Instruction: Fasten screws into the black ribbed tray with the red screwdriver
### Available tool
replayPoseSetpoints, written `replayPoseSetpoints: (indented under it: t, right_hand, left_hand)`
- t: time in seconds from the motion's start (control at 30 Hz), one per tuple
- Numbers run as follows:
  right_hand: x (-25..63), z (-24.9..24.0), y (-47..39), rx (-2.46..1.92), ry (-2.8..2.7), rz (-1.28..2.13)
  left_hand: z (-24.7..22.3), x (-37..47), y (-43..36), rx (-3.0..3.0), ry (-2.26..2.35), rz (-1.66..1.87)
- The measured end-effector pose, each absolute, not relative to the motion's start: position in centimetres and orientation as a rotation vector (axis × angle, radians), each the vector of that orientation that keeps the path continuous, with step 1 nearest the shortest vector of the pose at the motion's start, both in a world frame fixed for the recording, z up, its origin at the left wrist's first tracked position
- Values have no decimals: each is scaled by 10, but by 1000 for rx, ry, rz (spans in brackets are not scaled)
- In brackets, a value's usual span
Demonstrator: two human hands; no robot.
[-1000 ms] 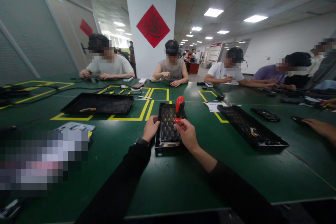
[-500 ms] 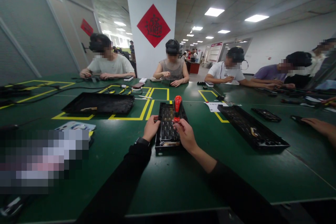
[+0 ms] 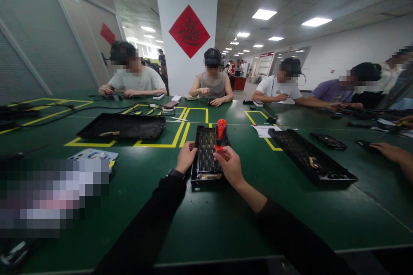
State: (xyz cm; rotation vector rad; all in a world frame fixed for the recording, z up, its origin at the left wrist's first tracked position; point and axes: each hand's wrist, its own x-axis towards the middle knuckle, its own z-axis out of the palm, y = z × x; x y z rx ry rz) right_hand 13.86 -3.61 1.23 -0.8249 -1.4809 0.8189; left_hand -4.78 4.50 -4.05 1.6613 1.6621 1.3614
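Note:
A black rectangular plastic housing point(image 3: 206, 161) lies on the green table in front of me, with rows of small parts inside and a pale strip point(image 3: 209, 176) at its near end. My left hand point(image 3: 186, 157) grips its left wall, thumb over the rim. Above the right side of the housing, my right hand point(image 3: 231, 166) is closed on the lower part of a screwdriver point(image 3: 220, 131) with a red and black handle. The screwdriver stands almost upright, handle up; its tip is hidden in the housing.
Another long black housing point(image 3: 311, 161) lies to the right, and a wide black tray point(image 3: 124, 126) to the far left. A co-worker's hand point(image 3: 389, 153) touches a dark part at right. Several people sit across the table. Cables point(image 3: 61, 114) run along the left.
The screwdriver's handle has shifted slightly to the right and tips a little that way, along with my right hand. My left hand and the housing stay in place.

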Motion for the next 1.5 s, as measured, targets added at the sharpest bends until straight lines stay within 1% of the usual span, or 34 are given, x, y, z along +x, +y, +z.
replayPoseSetpoints:
  t: [0.3, 0.5, 0.73, 0.93, 1.2, 1.5]
  right_hand:
    - [140, 13, -37, -858, -1558, 742]
    - [141, 14, -36, -853, -1558, 802]
    - [141, 16, -36, -884, -1566, 668]
    - [141, 12, -32, -880, -1460, 719]
    - [142, 14, -34, -837, -1582, 732]
    - [142, 15, -36, -857, -1573, 763]
  left_hand:
    - [-42, -48, 46, 1621, 1648, 1372]
    - [-41, -48, 46, 1629, 1639, 1370]
    - [-40, -48, 45, 1621, 1642, 1370]
    - [-40, -48, 46, 1631, 1670, 1367]
    - [-40, -48, 46, 1632, 1677, 1356]
    - [-40, -47, 44, 1629, 1672, 1364]
